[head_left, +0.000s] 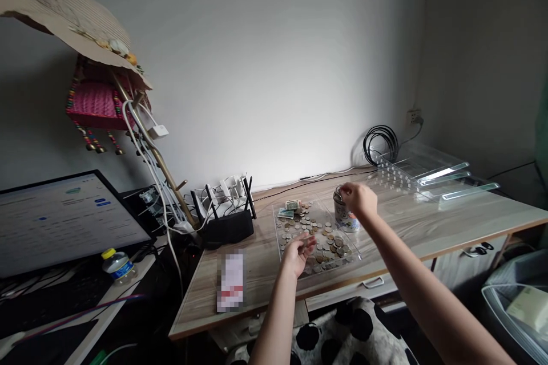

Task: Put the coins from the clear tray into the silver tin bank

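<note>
A clear plastic tray (276, 228) lies on the desk, with many loose coins (329, 248) spread across it. Two small banknotes (286, 213) rest near its back left. Over the tray's front left part is my left hand (299, 254), fingers loosely curled and apart, with nothing visible in it. A patterned cylindrical tin (346, 218) stands upright at the tray's right side. My right hand (360, 201) is at the tin's top, its fingers pinched together by the rim. What they hold, if anything, is too small to tell.
A black router (228, 229) and a pixelated packet (231, 282) are left of the tray. Stacked clear acrylic trays (428, 174) and a coiled black cable (380, 145) occupy the back right. A laptop (64, 219) and a yellow-capped bottle (117, 267) stand far left.
</note>
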{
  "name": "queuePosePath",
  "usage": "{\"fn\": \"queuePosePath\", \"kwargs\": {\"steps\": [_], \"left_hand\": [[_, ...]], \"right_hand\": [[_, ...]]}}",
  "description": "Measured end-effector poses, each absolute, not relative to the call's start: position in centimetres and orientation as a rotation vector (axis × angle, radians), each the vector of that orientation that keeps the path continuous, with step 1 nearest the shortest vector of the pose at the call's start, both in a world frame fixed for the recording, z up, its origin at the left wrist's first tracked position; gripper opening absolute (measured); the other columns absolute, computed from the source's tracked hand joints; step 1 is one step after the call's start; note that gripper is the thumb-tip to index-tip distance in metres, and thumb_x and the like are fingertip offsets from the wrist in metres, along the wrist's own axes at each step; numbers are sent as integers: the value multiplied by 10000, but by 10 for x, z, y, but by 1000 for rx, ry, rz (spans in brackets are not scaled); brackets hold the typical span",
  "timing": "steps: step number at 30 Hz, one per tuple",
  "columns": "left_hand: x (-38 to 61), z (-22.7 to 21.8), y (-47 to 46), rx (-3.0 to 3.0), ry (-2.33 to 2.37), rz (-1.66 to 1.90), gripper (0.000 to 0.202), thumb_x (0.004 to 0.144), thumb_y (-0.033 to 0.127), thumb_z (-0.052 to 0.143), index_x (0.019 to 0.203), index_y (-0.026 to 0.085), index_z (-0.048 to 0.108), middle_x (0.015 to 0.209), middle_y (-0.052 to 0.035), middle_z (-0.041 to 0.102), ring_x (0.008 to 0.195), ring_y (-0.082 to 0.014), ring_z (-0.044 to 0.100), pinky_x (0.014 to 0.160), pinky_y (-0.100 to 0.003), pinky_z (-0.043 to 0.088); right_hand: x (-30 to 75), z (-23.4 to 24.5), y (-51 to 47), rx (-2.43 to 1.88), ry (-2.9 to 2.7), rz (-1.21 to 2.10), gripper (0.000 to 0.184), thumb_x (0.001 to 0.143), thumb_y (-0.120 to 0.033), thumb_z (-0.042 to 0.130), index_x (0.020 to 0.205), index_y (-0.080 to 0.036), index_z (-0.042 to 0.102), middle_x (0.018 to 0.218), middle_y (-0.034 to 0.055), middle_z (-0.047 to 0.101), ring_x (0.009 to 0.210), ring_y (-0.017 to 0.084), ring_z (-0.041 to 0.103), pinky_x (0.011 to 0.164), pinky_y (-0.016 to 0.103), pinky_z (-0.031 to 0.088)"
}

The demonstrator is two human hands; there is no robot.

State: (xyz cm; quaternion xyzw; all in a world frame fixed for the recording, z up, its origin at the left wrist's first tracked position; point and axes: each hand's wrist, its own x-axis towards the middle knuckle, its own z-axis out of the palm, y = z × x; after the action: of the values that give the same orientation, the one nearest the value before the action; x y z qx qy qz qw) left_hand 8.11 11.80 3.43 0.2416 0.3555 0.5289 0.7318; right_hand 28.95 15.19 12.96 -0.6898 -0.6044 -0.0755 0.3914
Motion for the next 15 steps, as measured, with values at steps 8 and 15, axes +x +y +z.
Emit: {"fn": "queuePosePath", "kwargs": {"steps": [8,15], "left_hand": [[83,35,120,474,789,1270,86,731,47,452,773,105,500,869,-135,638,739,-161,624,467,-144,464],[83,30,122,569,841,1236,94,680,163,591,712,113,518,615,-54,626,354,-22,460,297,-92,282]], "right_hand": [[315,145,197,-2115,-1684,-110,179,619,-167,501,710,-201,650,795,74,618,746,182,551,572,244,359],[286,130,160,-1650,-1629,-308,296,760,-233,405,979,-199,602,938,78,601,887,182,496,683,250,368]]}}
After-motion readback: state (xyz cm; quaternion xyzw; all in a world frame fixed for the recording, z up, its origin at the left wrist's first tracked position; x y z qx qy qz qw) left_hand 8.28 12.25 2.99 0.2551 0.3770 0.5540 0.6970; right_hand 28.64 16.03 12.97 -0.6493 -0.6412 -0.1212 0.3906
